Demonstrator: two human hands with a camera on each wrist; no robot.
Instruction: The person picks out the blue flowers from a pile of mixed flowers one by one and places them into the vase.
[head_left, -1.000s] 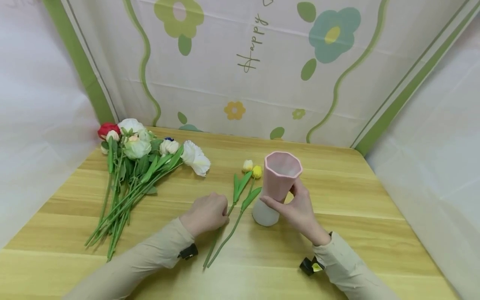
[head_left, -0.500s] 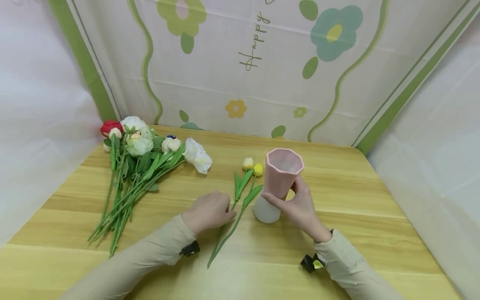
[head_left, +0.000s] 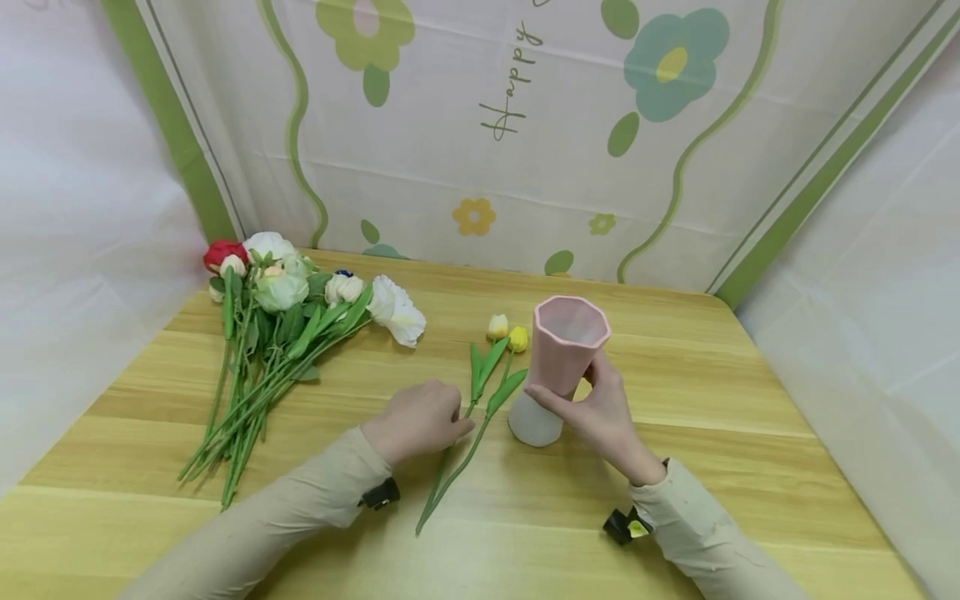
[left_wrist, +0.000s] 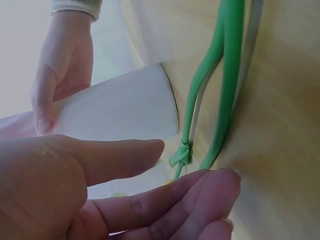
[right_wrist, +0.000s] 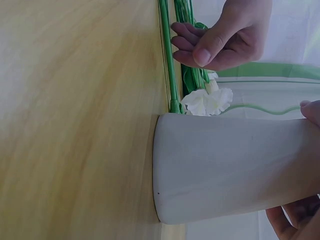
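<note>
A pink vase with a white base (head_left: 553, 358) stands upright on the table, an octagonal rim at its top. My right hand (head_left: 606, 417) grips it around the narrow waist from the right. To its left lie two tulips on the wood, a cream one (head_left: 498, 326) and a yellow one (head_left: 518, 338), with green stems and leaves. Over the stems hovers my left hand (head_left: 422, 421). In the left wrist view, its thumb (left_wrist: 120, 157) is apart from the loosely bent fingers (left_wrist: 205, 195), whose tips are close to the green stems (left_wrist: 230, 85). Whether they touch is unclear.
A pile of artificial flowers lies at the left, with a red bloom (head_left: 225, 255), a pale green bloom (head_left: 282, 288) and a large white bloom (head_left: 397, 312). Its stems (head_left: 247, 433) point toward the front. A printed cloth (head_left: 420, 158) hangs behind the table.
My left hand has shifted slightly right over the tulip stems, and its thumb and fingers sit differently. The right hand keeps its grip on the vase. The head view has shifted a little.
</note>
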